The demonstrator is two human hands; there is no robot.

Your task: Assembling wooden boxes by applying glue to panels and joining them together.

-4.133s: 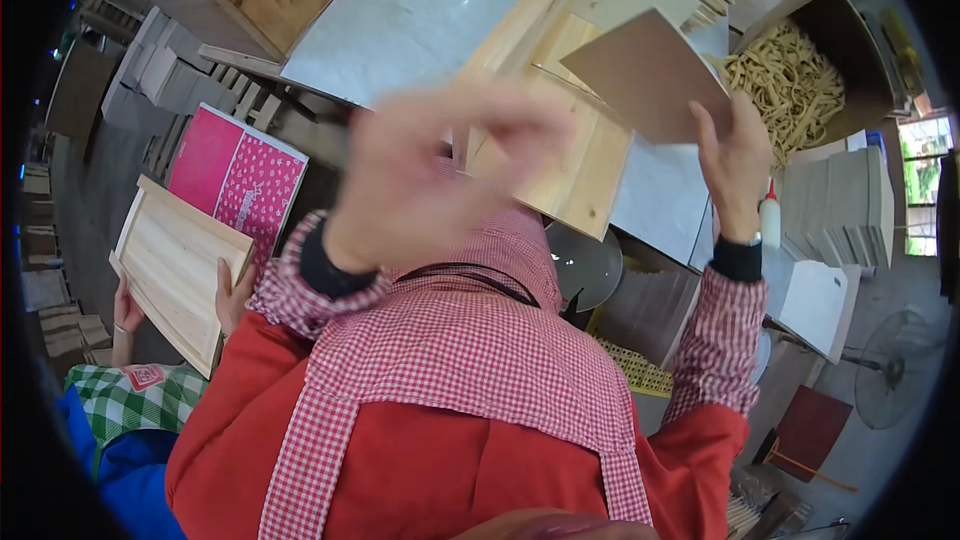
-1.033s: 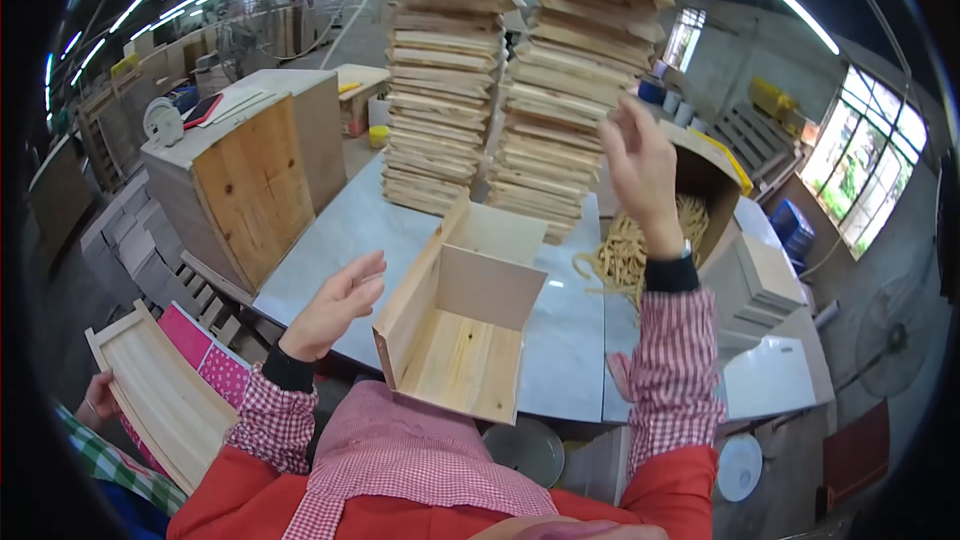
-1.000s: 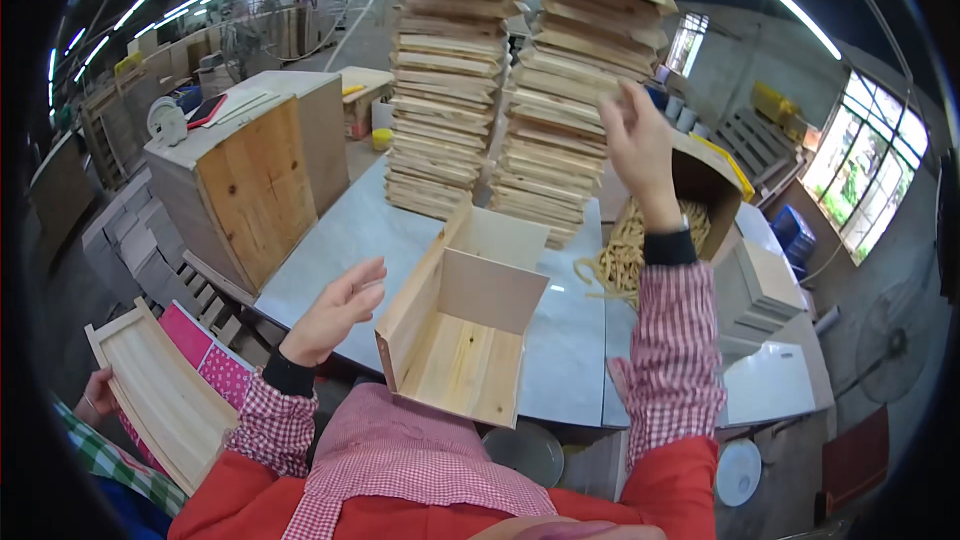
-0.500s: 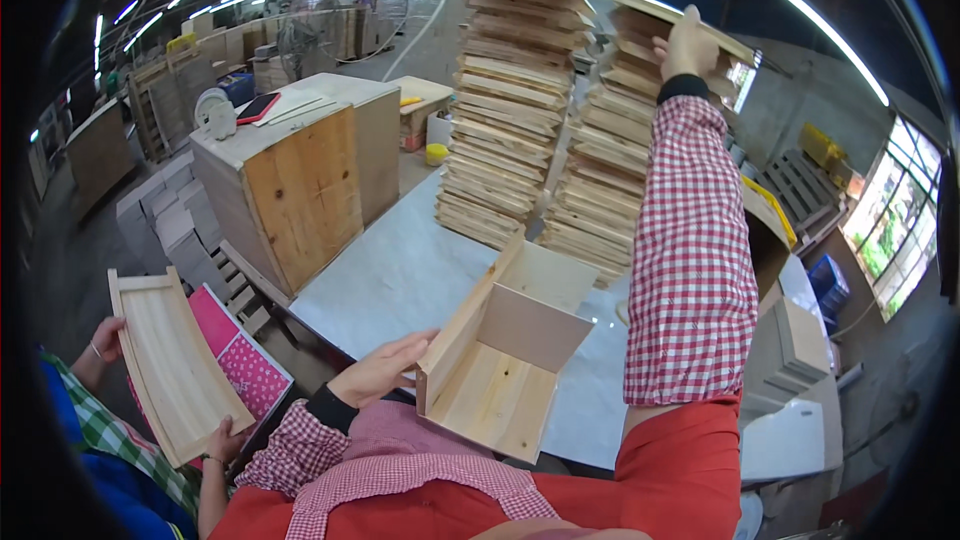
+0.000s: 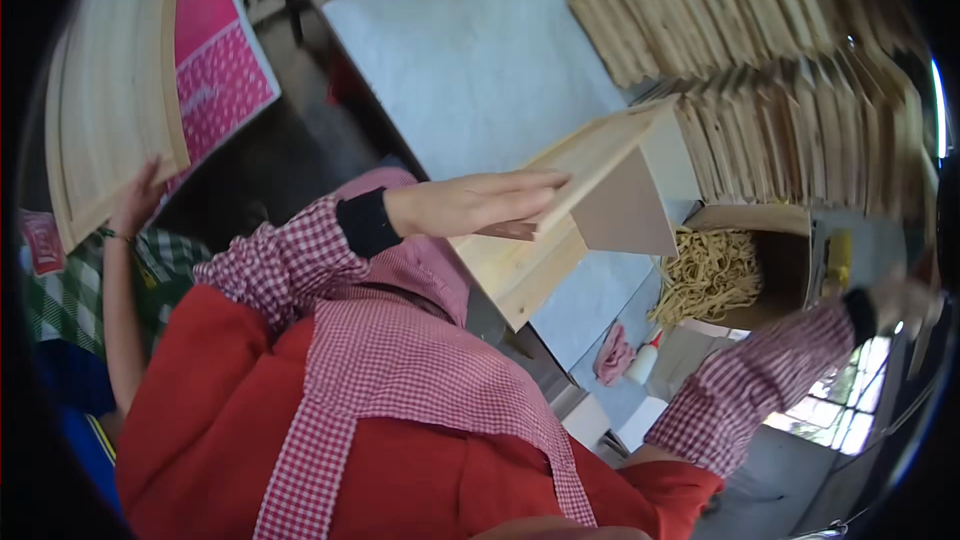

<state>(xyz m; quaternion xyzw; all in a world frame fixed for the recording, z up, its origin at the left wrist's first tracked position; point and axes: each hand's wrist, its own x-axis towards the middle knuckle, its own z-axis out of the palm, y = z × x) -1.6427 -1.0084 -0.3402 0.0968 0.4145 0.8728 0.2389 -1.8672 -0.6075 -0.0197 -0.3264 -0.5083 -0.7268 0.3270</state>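
A light wooden box with a grey divider panel (image 5: 625,202) stands tilted in view on the table in front of me. My left hand (image 5: 480,204) lies at the upper edge of its near side wall, with the fingers stretched out together. My right hand (image 5: 900,305) is raised at the far right, beyond the end of the stacked wood; motion smears its fingers, and whether it holds anything is hidden. Tall stacks of wooden boards (image 5: 800,130) stand near it, the closest things to that hand.
A pale-topped table (image 5: 470,50) carries the stacks. A carton (image 5: 785,270) of tan rubber-band-like strips (image 5: 712,275) sits beside them, with a white bottle (image 5: 644,360) and pink cloth (image 5: 614,354) nearby. At left, a co-worker's hand (image 5: 138,202) holds a wooden panel (image 5: 120,90).
My view has tilted and swung. My right hand has moved off the top of the right stack, out toward the side. My left hand stays at the box's edge.
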